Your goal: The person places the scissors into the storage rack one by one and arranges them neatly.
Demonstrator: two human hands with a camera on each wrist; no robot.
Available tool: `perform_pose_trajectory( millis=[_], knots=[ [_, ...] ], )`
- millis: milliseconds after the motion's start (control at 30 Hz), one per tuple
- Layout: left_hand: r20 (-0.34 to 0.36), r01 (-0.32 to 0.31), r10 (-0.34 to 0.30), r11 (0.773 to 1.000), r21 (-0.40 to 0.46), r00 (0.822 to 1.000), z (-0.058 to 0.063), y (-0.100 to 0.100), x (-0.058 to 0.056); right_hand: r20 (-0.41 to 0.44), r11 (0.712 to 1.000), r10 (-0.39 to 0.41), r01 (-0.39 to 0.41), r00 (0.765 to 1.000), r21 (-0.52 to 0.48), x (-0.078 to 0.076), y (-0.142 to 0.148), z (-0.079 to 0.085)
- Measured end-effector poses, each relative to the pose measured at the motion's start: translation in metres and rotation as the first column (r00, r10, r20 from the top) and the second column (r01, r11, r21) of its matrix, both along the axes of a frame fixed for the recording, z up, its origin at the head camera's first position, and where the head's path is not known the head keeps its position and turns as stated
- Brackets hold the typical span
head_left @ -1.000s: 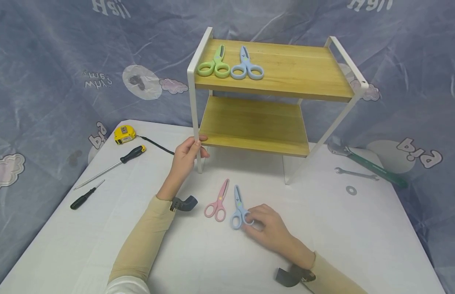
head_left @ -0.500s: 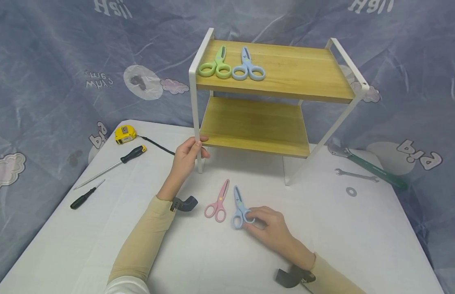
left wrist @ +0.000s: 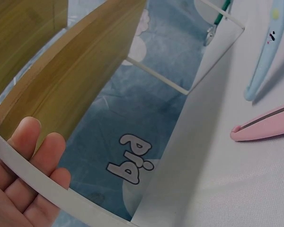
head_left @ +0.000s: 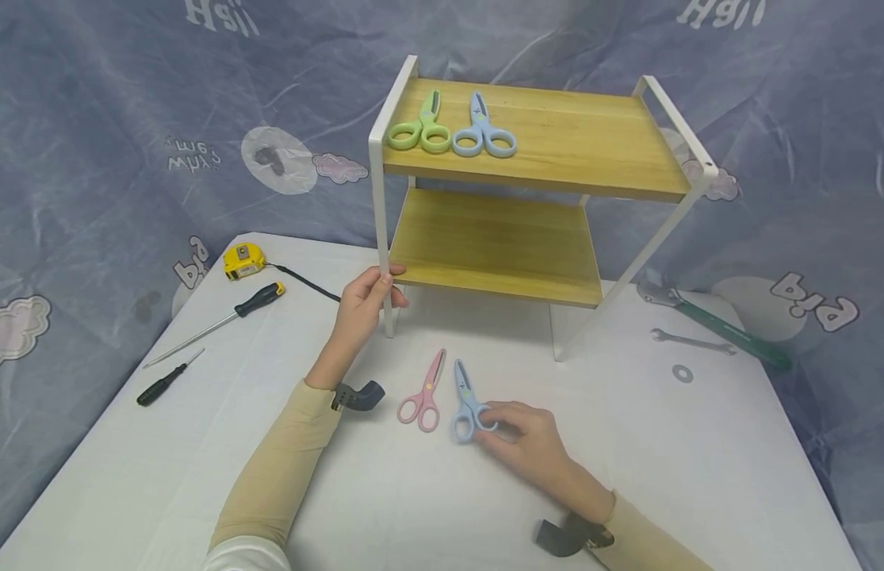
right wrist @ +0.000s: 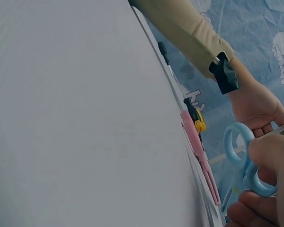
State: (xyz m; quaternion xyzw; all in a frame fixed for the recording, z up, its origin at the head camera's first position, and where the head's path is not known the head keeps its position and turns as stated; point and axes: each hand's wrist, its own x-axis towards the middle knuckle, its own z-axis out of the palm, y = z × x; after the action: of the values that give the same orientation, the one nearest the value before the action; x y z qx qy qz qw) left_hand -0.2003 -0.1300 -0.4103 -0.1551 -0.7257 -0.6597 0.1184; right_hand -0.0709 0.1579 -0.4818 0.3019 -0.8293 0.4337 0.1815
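My left hand [head_left: 361, 300] grips the white front-left leg [head_left: 381, 214] of a two-tier wooden shelf [head_left: 499, 242], fingers curled around it beside the lower board. In the left wrist view, several fingertips [left wrist: 49, 149] show past that leg. My right hand [head_left: 530, 440] pinches the right handle loop of light-blue scissors [head_left: 468, 399] between thumb and fingers; the blades point toward the shelf. The right wrist view shows the other loop of these scissors [right wrist: 250, 168] free. Pink scissors [head_left: 429, 387] lie on the white table just left of them.
Green scissors [head_left: 422, 127] and another light-blue pair [head_left: 482, 131] lie on the top board. To the left are a tape measure [head_left: 243, 261] and two screwdrivers [head_left: 220, 327] [head_left: 169, 384]. Green-handled pliers-like tool [head_left: 723, 321], a wrench [head_left: 694, 341] and a washer [head_left: 683, 373] lie right.
My right hand and the light-blue scissors have shifted slightly right. The left hand keeps its grip on the shelf leg, and the pink scissors have stayed put.
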Motion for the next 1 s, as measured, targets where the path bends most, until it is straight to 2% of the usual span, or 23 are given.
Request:
perform_pose_trajectory(
  millis=[233, 400, 633, 833, 933, 1000],
  knots=[
    [-0.003, 0.002, -0.002, 1.000, 0.002, 1.000, -0.001, 0.001, 0.000, -0.033, 0.999, 0.020, -0.021, 0.999, -0.043, -0.003, 0.004, 0.004],
    [-0.010, -0.003, 0.003, 1.000, 0.002, 1.000, 0.000, 0.001, 0.001, -0.048, 0.997, 0.046, -0.049, 0.998, -0.062, -0.007, 0.013, 0.016],
    [-0.006, -0.004, 0.004, 1.000, 0.004, 1.000, 0.000, 0.001, 0.000, -0.033, 0.990, 0.080, -0.083, 0.996, -0.118, -0.012, 0.028, 0.046],
    [-0.008, -0.003, 0.004, 1.000, 0.014, 1.000, 0.000, 0.001, 0.000, -0.087, 0.980, 0.120, -0.132, 0.989, -0.149, -0.016, 0.038, 0.076],
    [-0.013, -0.002, 0.002, 1.000, 0.011, 1.000, 0.000, 0.001, 0.000, -0.123, 0.966, 0.159, -0.180, 0.980, -0.187, -0.018, 0.042, 0.091],
    [-0.015, -0.002, 0.002, 1.000, 0.011, 1.000, 0.001, 0.002, 0.001, -0.142, 0.946, 0.202, -0.231, 0.969, -0.229, -0.021, 0.044, 0.101]
  ],
)
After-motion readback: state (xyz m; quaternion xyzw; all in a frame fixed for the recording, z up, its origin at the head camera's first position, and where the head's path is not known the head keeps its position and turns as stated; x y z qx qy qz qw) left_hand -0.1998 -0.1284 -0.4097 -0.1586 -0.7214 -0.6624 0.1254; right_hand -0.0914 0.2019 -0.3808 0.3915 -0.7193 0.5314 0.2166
